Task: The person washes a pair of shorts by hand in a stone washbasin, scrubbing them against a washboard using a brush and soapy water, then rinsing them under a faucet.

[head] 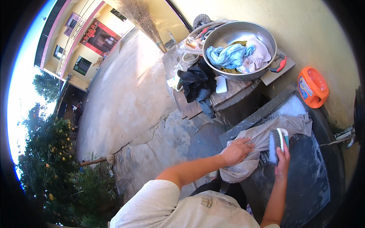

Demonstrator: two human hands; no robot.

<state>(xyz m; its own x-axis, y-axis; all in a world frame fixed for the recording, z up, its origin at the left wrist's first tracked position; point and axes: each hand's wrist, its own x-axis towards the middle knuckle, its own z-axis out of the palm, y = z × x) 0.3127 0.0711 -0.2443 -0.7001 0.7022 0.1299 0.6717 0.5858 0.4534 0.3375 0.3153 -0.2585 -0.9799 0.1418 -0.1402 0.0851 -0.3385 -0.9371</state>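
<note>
A wet grey-beige garment [266,132] lies across the edge of a dark stone wash basin [302,171]. My left hand [238,150] rests on the cloth with its fingers spread, pressing it down. In my right hand [283,161] is a scrubbing brush [276,145] with a white and green back, its pale bristles facing left toward the garment. Whether the bristles touch the cloth is hard to tell. Part of a ridged surface shows beneath the fabric, and white suds [291,107] fill the corner of the basin beyond it.
An orange detergent container [313,87] stands on the basin's far rim. On a wooden board [188,107] are a large metal pan [209,42] of wet clothes, dark garments [196,78], a small bowl [190,57] and a white bar-shaped object [221,84]. A tap [349,136] is at the right.
</note>
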